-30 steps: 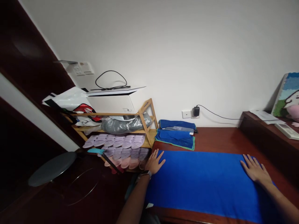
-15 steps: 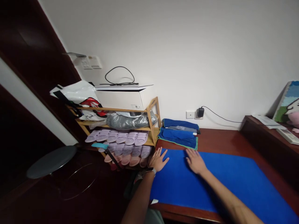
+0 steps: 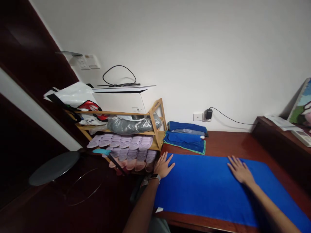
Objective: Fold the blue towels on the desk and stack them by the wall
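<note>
A blue towel (image 3: 204,184) lies spread flat over the dark red wooden table (image 3: 225,142), with a small white tag at its near left corner. My left hand (image 3: 164,166) rests with fingers spread on the towel's far left corner; a watch is on that wrist. Flat on the towel's far edge, right of its middle, lies my right hand (image 3: 240,170), fingers apart. Neither hand grips anything. Behind the towel, against the wall, sit folded blue cloths (image 3: 186,138) with green edging.
Left of the table stands a wooden shoe rack (image 3: 156,126) with several slippers (image 3: 131,142), and on top a white box (image 3: 119,102) and a plastic bag (image 3: 75,97). A round stool (image 3: 54,166) is farther left. A black charger (image 3: 208,113) is plugged into the wall.
My right hand has slid to the right along the towel's far edge. My left hand stays on the far left corner. The view has shifted slightly.
</note>
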`<state>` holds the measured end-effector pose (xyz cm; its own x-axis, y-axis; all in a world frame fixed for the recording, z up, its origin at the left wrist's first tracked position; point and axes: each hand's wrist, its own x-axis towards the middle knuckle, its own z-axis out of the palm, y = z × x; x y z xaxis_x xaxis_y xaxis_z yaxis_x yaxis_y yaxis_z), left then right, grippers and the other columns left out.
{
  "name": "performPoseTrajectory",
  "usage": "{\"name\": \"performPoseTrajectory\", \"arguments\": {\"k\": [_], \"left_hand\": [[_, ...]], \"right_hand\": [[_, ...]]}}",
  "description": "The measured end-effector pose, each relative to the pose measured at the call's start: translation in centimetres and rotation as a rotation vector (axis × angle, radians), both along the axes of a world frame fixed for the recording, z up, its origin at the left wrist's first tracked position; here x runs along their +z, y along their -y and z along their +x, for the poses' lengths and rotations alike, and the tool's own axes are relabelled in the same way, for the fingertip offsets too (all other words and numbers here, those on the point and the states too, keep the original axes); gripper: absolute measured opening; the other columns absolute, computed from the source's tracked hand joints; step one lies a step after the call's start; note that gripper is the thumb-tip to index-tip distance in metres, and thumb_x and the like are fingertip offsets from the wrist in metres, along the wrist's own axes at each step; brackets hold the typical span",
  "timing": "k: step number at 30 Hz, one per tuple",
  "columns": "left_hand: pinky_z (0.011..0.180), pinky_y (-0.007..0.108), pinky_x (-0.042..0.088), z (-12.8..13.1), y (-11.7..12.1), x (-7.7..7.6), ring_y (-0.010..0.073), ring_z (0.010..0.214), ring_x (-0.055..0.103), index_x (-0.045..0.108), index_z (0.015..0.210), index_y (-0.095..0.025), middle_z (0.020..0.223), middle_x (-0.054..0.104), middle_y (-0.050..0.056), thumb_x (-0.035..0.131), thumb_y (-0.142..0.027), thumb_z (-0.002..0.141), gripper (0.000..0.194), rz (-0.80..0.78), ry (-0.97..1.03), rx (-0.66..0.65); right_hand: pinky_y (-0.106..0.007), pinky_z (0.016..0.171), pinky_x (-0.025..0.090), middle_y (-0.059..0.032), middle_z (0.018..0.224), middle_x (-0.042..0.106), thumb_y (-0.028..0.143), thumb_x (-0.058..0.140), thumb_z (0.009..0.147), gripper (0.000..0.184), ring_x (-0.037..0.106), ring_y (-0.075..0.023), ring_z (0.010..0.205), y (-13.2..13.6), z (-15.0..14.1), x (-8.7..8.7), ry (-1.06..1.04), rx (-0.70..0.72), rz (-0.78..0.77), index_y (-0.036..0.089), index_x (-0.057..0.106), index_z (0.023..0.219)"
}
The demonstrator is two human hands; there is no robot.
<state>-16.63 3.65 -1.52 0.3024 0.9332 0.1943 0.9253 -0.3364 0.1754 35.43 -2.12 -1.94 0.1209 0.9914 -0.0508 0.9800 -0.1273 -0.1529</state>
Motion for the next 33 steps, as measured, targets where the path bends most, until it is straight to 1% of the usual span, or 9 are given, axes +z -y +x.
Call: {"name": "performPoseTrajectory", "arguments": {"k": [3,6,10,17,21,24,29,31,33], "left_hand": [[0.124,0.049,0.028,-0.1,-0.1,-0.2,0.0306,0.157,0.026,0.036,0.160,-0.038,0.172,0.027,0.003,0.040,-0.067,0.101,0.065,0.013,-0.014,0.001],[0.124,0.049,0.029,-0.1,-0.1,-0.3,0.0305,0.156,0.026,0.037,0.159,-0.039,0.171,0.028,0.003,0.040,-0.066,0.101,0.064,0.019,-0.027,-0.004],[0.124,0.050,0.029,0.0,-0.2,0.0,0.0314,0.156,0.027,0.038,0.159,-0.037,0.171,0.029,0.004,0.040,-0.066,0.102,0.064,0.014,-0.032,-0.002],[0.125,0.049,0.028,0.3,0.1,0.5,0.0305,0.157,0.025,0.037,0.160,-0.037,0.171,0.028,0.004,0.041,-0.066,0.101,0.065,-0.012,-0.029,0.010],[0.125,0.050,0.027,0.3,0.3,0.4,0.0312,0.157,0.025,0.038,0.159,-0.037,0.171,0.028,0.003,0.042,-0.066,0.101,0.065,-0.014,-0.012,0.008],[0.125,0.050,0.027,0.3,0.4,0.5,0.0316,0.157,0.025,0.038,0.159,-0.037,0.172,0.026,0.004,0.044,-0.065,0.101,0.065,-0.012,0.005,0.007],[0.125,0.051,0.027,0.4,0.9,0.8,0.0316,0.156,0.026,0.038,0.159,-0.035,0.171,0.027,0.006,0.048,-0.062,0.101,0.065,-0.017,-0.017,0.006],[0.125,0.050,0.028,0.3,0.9,0.8,0.0313,0.156,0.026,0.037,0.160,-0.035,0.172,0.026,0.007,0.048,-0.061,0.101,0.065,-0.014,-0.030,0.009],[0.125,0.050,0.029,0.2,0.9,0.7,0.0311,0.156,0.026,0.036,0.160,-0.036,0.172,0.026,0.007,0.047,-0.061,0.102,0.065,-0.010,-0.036,0.008]], "right_hand": [[-0.056,0.126,0.016,-0.0068,0.172,0.022,0.061,0.016,0.094,0.081,0.015,-0.0297,0.159,1.7,9.3,-1.9,0.000,-0.202,0.007,0.023,0.027,0.165],[-0.055,0.127,0.015,-0.0058,0.173,0.020,0.061,0.012,0.092,0.085,0.013,-0.0278,0.159,2.7,13.4,-2.9,-0.015,-0.281,0.042,0.021,0.023,0.166],[-0.053,0.128,0.013,-0.0050,0.173,0.020,0.061,0.011,0.091,0.086,0.013,-0.0272,0.160,3.0,12.7,-2.1,-0.024,-0.318,0.014,0.019,0.024,0.165],[-0.060,0.124,0.021,-0.0124,0.169,0.028,0.050,0.014,0.093,0.081,0.022,-0.0332,0.157,2.7,9.4,3.5,0.003,-0.355,-0.081,0.011,0.036,0.161],[-0.056,0.127,0.014,-0.0147,0.171,0.022,0.042,0.012,0.097,0.077,0.015,-0.0341,0.158,0.4,1.0,5.1,0.045,-0.238,0.023,0.004,0.034,0.160],[-0.041,0.129,0.009,-0.0015,0.172,0.024,0.050,0.018,0.101,0.070,0.013,-0.0219,0.160,-1.3,-11.0,5.0,0.013,0.045,0.105,0.020,0.033,0.163],[-0.049,0.129,0.012,-0.0077,0.169,0.026,0.053,0.019,0.103,0.071,0.020,-0.0258,0.158,-1.5,-29.6,4.6,-0.200,0.515,0.077,0.016,0.030,0.163],[-0.050,0.129,0.011,-0.0074,0.169,0.026,0.051,0.019,0.104,0.069,0.019,-0.0254,0.158,-1.4,-31.9,4.4,-0.212,0.547,0.043,0.017,0.030,0.163],[-0.050,0.129,0.009,-0.0060,0.170,0.025,0.051,0.020,0.104,0.068,0.018,-0.0242,0.159,-1.7,-30.5,4.0,-0.204,0.531,0.029,0.020,0.029,0.163]]}}
